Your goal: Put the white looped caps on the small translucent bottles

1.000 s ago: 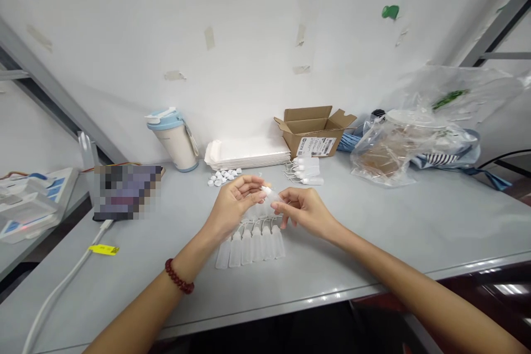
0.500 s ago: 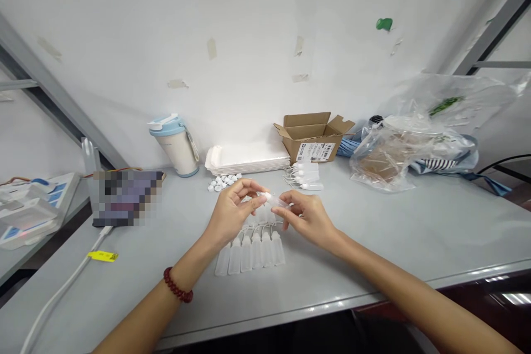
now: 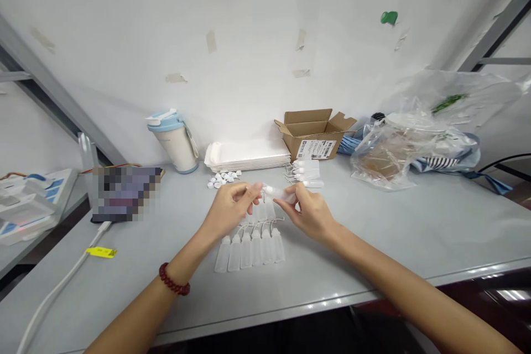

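A small translucent squeeze bottle (image 3: pixel 277 193), tilted with its white neck to the left, is pinched by my right hand (image 3: pixel 309 211). My left hand (image 3: pixel 232 203) is closed right beside that neck, thumb pressed to fingers; whatever lies between them is hidden. Below both hands, a row of similar bottles (image 3: pixel 246 251) lies on the table, thin bent tubes rising from their tops. Behind it lie more bottles (image 3: pixel 262 212), partly covered by my hands. Small white caps (image 3: pixel 224 178) form a loose pile beyond my left hand.
Stacked white trays (image 3: pixel 251 155) rest against the wall, beside an open cardboard box (image 3: pixel 313 135) with several bottles (image 3: pixel 306 170) before it. A blue-lidded cup (image 3: pixel 176 144) and a pixelated device (image 3: pixel 124 193) with a cable stand left. Plastic bags (image 3: pixel 385 155) lie right.
My left fingers have drawn slightly back from the bottle's neck and curled in, uncovering more of it. The bottle stays in my right hand. The view has shifted slightly.
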`<state>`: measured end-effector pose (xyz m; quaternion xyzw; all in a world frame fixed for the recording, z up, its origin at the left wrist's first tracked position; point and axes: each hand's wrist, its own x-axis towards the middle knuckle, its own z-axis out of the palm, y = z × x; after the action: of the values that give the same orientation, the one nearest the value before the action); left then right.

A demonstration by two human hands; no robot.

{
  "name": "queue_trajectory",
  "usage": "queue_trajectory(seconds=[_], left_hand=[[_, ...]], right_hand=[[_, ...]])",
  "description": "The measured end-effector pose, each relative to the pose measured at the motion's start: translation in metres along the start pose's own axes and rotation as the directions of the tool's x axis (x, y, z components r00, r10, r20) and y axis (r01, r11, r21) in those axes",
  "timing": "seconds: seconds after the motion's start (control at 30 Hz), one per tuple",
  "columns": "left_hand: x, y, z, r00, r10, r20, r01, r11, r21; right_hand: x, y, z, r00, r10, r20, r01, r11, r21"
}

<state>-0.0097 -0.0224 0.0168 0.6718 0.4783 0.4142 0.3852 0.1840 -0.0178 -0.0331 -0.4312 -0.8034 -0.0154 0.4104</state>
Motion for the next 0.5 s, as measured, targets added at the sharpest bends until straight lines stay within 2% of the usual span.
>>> queue_trajectory(seconds=[0.2, 0.37, 0.5], left_hand=[[-0.0022, 0.0031, 0.0072, 0.995, -0.037, 0.097, 0.042, 0.998, -0.056], [0.0003, 0.0000, 0.0047, 0.987, -0.093, 0.130, 0.108, 0.988, -0.115], [0.0008, -0.0007, 0.0027, 0.979, -0.094, 0.183, 0.117, 0.986, -0.119]], right_hand=[[0.0001, 0.0013, 0.0025, 0.982, -0.186, -0.047, 0.175, 0.970, -0.170], [0.0064, -0.0010, -0.0014, 0.936, -0.339, -0.095, 0.317, 0.929, -0.190], [0.0068, -0.0035, -0.0036, 0.930, -0.357, -0.088, 0.342, 0.927, -0.150]])
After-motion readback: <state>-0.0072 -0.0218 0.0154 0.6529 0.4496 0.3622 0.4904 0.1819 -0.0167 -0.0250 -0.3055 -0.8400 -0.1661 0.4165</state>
